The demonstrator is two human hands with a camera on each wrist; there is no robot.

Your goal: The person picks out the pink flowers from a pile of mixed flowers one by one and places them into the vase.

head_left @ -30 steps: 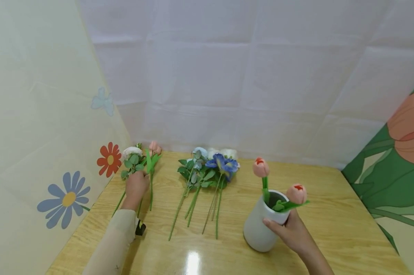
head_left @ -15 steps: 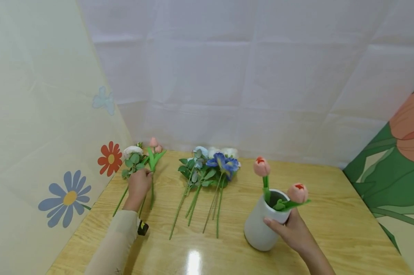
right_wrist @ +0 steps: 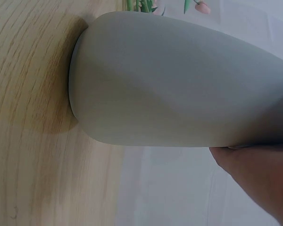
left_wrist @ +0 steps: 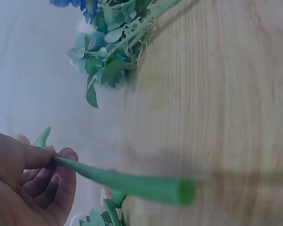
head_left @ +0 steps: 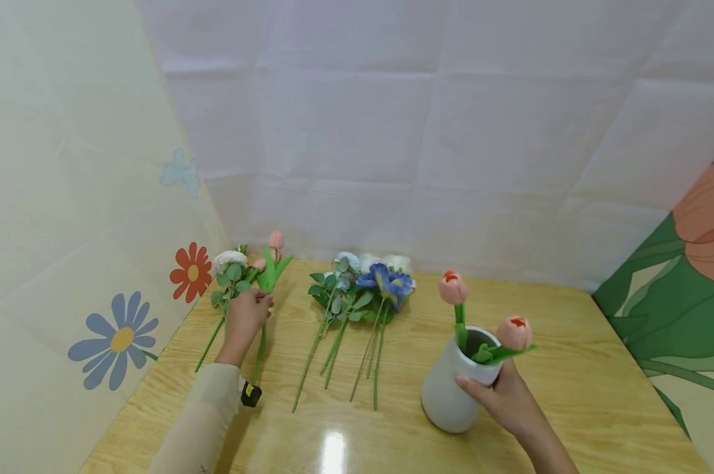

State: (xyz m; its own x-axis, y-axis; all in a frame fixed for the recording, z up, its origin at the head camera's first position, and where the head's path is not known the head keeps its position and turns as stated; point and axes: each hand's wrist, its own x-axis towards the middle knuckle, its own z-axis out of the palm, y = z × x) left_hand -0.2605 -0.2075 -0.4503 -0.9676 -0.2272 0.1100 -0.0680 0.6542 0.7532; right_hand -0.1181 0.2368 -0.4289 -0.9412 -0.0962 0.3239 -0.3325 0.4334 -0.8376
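My left hand (head_left: 247, 319) pinches the green stem of a pink tulip (head_left: 276, 241) between thumb and fingers, at the table's left. In the left wrist view the cut end of that stem (left_wrist: 132, 186) points toward the camera, lifted off the wood. A white rose (head_left: 230, 259) with leaves and another pink tulip (head_left: 259, 264) lie beside it. My right hand (head_left: 505, 401) grips a white vase (head_left: 448, 388) below its rim, thumb on the near side. One pink tulip (head_left: 453, 288) stands upright in the vase; another tulip (head_left: 515, 334) leans right over its rim.
Mid-table lies a group of blue, white and violet-blue flowers (head_left: 386, 284), stems toward me. A pale cloth wall (head_left: 345, 131) closes off the back. Printed cloths stand at left and right. The wooden table (head_left: 386, 441) shows a bright reflection near its front.
My left hand has moved slightly right, and the tulip it pinches has risen and shifted right, away from the white rose. The right hand and vase have stayed put.
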